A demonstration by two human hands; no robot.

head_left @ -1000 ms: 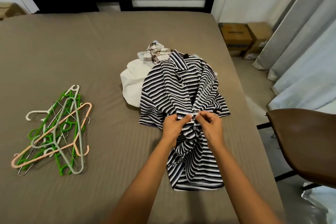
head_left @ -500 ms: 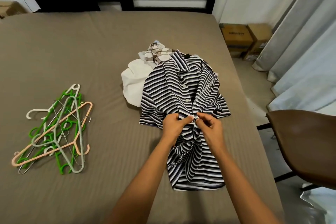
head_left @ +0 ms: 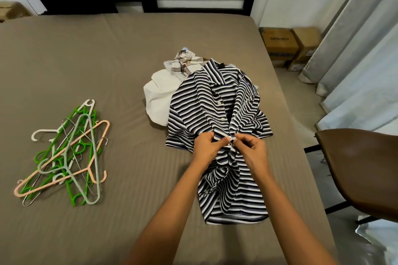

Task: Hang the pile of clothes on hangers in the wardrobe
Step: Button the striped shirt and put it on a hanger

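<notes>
Progress looks early: no garment is on a hanger yet. The striped shirt [head_left: 193, 118] lies on the bed [head_left: 107, 60], atop a white garment [head_left: 159, 97] and a plaid one [head_left: 187, 62]. The left hand [head_left: 205, 148] and right hand [head_left: 251, 150] each pinch a front edge at a button [head_left: 230, 138], each grip closed tight on cloth. Whether it is being fastened or undone, I cannot tell. The hangers [head_left: 64, 157] lie heaped well to the left. No wardrobe shows.
</notes>
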